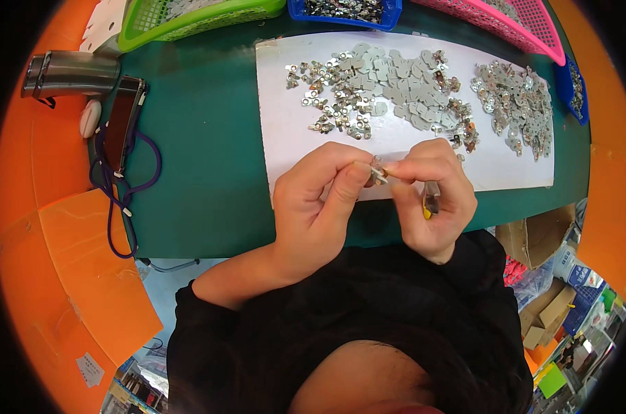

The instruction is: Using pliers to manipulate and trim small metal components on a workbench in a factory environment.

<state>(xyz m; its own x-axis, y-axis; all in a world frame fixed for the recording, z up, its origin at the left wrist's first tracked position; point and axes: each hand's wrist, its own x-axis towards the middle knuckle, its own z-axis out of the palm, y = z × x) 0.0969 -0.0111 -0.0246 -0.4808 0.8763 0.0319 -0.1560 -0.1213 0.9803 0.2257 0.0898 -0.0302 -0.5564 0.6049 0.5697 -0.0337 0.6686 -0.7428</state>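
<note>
Near the front edge of the white board (306, 155), my two hands meet around a small metal part (378, 175). My left hand (313, 200) pinches it between thumb and index finger. From the other side, the fingertips of my right hand (437, 186) close on the same part. A small yellow-and-dark object (430, 200) is tucked in my right palm; its kind cannot be made out. Beyond my hands lie shiny small metal fittings (340, 96) and a heap of flat grey plates (403, 79). A further pile of grey metal parts (516, 103) spreads on the right.
Along the back stand a green basket (202, 26), a blue tray (344, 19) and a pink basket (492, 34). Another blue tray (567, 86) sits far right. On the left are a steel tumbler (78, 72) and a phone (123, 124) with a purple cord (158, 162), on the green tabletop (202, 152).
</note>
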